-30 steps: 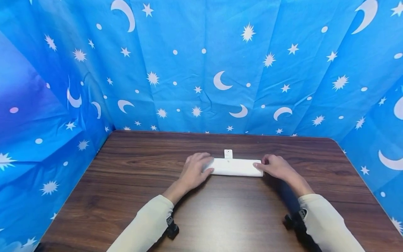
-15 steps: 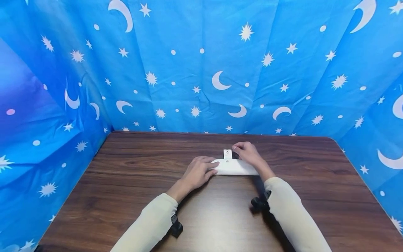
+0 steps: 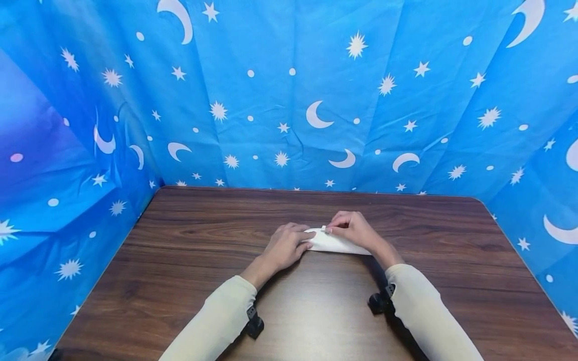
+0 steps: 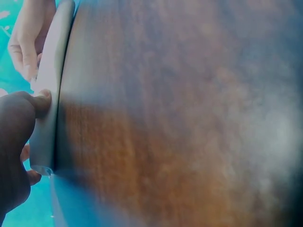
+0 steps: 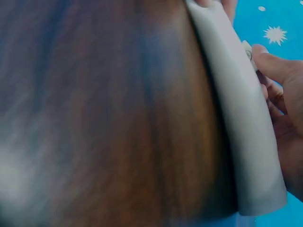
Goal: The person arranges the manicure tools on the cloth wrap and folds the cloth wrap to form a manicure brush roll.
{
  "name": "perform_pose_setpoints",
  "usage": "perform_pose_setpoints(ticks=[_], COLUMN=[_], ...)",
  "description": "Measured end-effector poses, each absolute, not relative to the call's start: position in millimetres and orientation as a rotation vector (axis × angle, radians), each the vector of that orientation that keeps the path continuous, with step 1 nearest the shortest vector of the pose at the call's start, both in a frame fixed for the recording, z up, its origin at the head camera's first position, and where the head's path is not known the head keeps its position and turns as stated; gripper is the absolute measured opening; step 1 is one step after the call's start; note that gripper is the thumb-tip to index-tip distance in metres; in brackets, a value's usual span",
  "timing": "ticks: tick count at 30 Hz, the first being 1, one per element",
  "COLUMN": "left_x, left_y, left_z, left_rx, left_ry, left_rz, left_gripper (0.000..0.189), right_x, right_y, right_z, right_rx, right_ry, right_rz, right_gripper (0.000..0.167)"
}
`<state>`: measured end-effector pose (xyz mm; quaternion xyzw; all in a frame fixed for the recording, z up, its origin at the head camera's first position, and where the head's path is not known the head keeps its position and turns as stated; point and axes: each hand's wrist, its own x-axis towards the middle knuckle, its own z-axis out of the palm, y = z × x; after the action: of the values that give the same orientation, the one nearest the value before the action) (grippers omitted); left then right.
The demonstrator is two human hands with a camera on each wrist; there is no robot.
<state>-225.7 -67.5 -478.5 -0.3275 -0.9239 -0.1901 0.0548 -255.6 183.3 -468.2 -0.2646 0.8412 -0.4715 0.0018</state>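
A slim white case (image 3: 337, 244) with a snap tab (image 3: 323, 228) on its far edge lies across the table. My left hand (image 3: 283, 245) grips the case's left end, one digit on top and other fingertips around the end in the left wrist view. With thumb and fingers my right hand (image 3: 355, 231) pinches the tab, which stands raised from the case. In the right wrist view the tab (image 5: 247, 51) pokes out beside the thumb, and the pale case body (image 5: 246, 127) runs alongside the hand. The right hand partly hides the case's far right side in the head view.
The dark wood-grain table (image 3: 203, 220) stretches out around both hands. Behind it and at the sides hangs a blue cloth (image 3: 271, 90) with white moons and stars. A small black camera (image 3: 378, 303) sits at the right wrist, another (image 3: 255, 326) at the left.
My right hand has left the case's right end, moved left to the tab and pinched it. The tab, flat on the table earlier, is now lifted towards the case. The left hand barely shifted.
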Motion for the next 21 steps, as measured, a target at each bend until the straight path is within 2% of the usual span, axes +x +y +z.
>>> perform_pose_setpoints(ticks=[11,17,21], left_x=[-225,-223,-223], left_y=[-61,-59,-59], left_z=[-480,-483,-483], left_rx=[-0.948,-0.942,-0.965], left_ry=[-2.814,-2.836,-2.810], left_rz=[-0.585,-0.580,-0.566], left_gripper=[0.033,0.034,0.033], right_x=[-252,-247,-244], right_y=[188,188,188], right_z=[-475,-474,-475], right_rx=[-1.197,-1.355,-1.337], right_ry=[2.754,2.799,2.849], right_rz=[-1.229,-1.031,-1.003], right_gripper=[0.012,0.009,0.008])
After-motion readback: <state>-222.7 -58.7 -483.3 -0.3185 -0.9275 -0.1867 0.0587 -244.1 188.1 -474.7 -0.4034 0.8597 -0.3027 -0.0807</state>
